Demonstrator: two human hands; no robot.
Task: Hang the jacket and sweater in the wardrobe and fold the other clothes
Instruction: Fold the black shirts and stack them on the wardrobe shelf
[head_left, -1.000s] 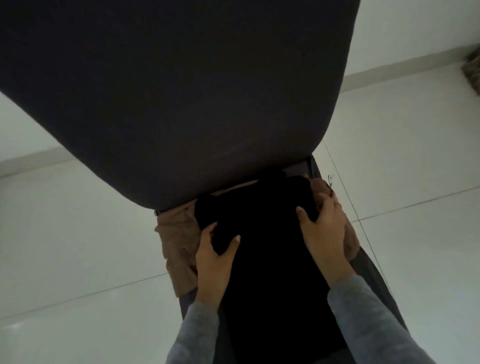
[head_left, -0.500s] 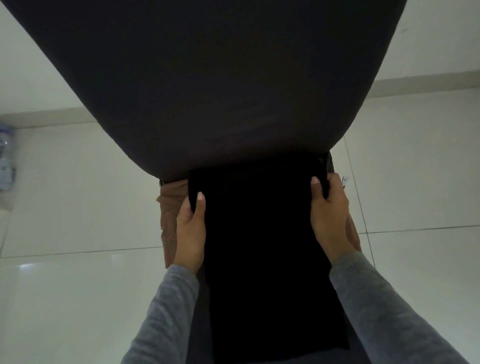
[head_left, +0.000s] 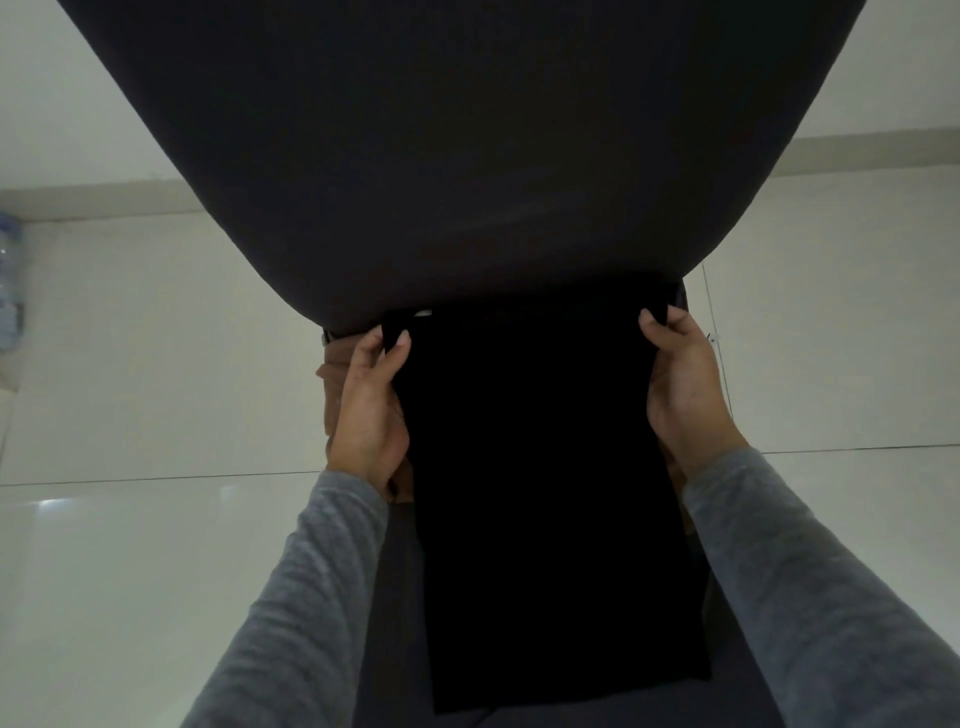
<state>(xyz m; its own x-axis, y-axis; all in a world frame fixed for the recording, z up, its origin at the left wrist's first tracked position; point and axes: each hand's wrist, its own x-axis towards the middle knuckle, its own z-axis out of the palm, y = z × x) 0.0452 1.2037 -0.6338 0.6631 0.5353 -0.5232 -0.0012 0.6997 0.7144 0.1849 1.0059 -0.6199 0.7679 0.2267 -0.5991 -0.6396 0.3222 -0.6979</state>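
Observation:
A black garment (head_left: 545, 493) lies flat as a long rectangle on a dark seat in front of me. My left hand (head_left: 371, 410) pinches its far left corner between thumb and fingers. My right hand (head_left: 685, 384) grips its far right corner the same way. A brown garment (head_left: 332, 384) lies underneath and shows only at the left edge beside my left hand. Both my sleeves are grey.
A large dark padded surface (head_left: 457, 156), like a chair back, fills the upper view just beyond the garment. Pale glossy floor tiles (head_left: 156, 364) spread on both sides. A clear plastic bottle (head_left: 8, 291) stands at the far left by the wall.
The bunched black garment has been spread flat and straightened. Both hands slid from its sides to its far corners and pinched them. The view shifted slightly.

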